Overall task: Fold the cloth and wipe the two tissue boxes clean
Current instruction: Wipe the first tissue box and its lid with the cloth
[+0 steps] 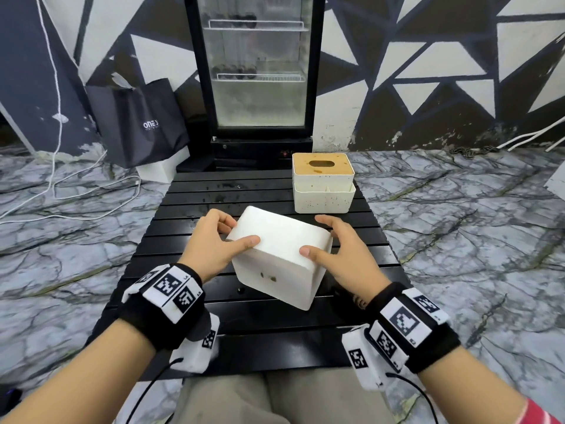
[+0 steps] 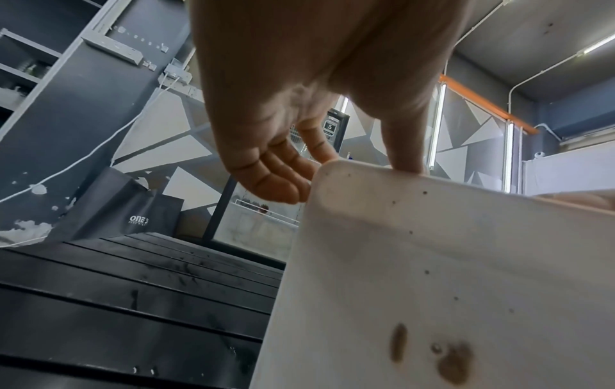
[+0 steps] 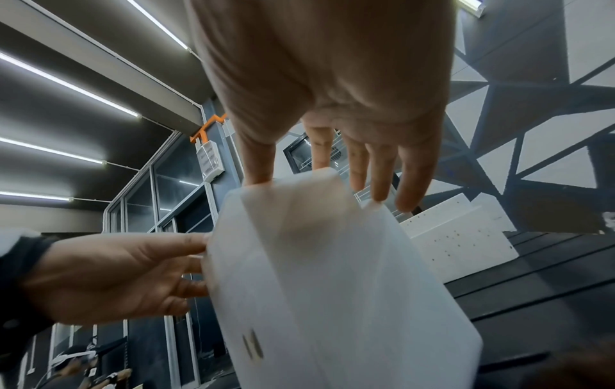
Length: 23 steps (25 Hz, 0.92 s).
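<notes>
Mid-table (image 1: 183,240), we hold one white tissue box (image 1: 275,258), tilted and brown-stained, left hand (image 1: 214,243) and right hand (image 1: 342,255) clasping opposite ends. Far right corner: second tissue box (image 1: 322,188), wooden-lidded, speckled.

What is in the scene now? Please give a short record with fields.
held item: white tissue box, tilted, brown stains on near side
left hand: grips box's left end
right hand: grips box's right end
second box: bamboo-lid tissue box, upright on far right of table
surface: black slatted table
cloth: not visible
</notes>
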Each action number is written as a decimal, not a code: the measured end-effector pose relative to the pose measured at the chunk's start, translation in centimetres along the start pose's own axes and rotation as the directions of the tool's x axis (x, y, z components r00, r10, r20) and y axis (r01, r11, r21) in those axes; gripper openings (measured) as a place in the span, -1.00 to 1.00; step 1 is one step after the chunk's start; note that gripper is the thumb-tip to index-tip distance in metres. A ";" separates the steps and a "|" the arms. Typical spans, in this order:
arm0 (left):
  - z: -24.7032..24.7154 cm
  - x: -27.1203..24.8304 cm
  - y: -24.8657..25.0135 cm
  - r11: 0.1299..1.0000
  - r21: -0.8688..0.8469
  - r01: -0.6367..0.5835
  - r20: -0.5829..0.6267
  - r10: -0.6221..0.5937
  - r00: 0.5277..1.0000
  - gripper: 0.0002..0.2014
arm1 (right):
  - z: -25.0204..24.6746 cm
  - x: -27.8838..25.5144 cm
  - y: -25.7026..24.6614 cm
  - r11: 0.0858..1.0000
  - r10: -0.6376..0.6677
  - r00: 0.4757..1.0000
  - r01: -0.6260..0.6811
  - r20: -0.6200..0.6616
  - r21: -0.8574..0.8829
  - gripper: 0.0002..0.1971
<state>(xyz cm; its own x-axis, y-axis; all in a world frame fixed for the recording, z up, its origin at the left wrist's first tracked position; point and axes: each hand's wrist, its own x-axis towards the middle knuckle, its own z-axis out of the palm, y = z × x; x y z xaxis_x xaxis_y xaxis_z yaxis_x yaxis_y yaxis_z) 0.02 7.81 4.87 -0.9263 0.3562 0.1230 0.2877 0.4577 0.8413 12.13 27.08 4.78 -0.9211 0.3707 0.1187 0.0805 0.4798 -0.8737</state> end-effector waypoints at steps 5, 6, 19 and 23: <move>-2.3 -1.1 -0.6 0.998 0.010 0.063 0.253 -0.064 0.965 -0.04 | -0.2 -0.8 0.5 1.000 0.021 0.995 -0.023 0.099 0.015 -0.20; -2.8 -1.1 -0.9 0.997 0.035 0.067 0.290 -0.074 0.954 0.16 | -0.2 -0.9 0.5 0.999 0.038 0.991 -0.039 0.129 0.001 -0.14; -3.3 -4.2 -2.2 1.000 0.015 0.002 0.433 -0.009 0.902 -0.32 | 0.1 -3.7 1.8 0.980 0.039 0.956 -0.093 0.292 0.174 -0.35; -2.2 -5.0 -2.5 1.000 -0.016 -0.013 0.393 0.019 0.919 -0.35 | 0.3 -3.9 2.8 0.974 0.062 0.956 -0.121 0.287 0.191 -0.42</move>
<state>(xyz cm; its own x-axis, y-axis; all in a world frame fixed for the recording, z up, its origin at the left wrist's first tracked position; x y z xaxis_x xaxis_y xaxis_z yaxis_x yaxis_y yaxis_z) 3.42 3.09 3.27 -0.7503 0.6564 -0.0783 0.2959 0.4395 0.8481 15.86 26.70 1.73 -0.9849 0.1555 -0.0763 0.1168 0.2705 -0.9556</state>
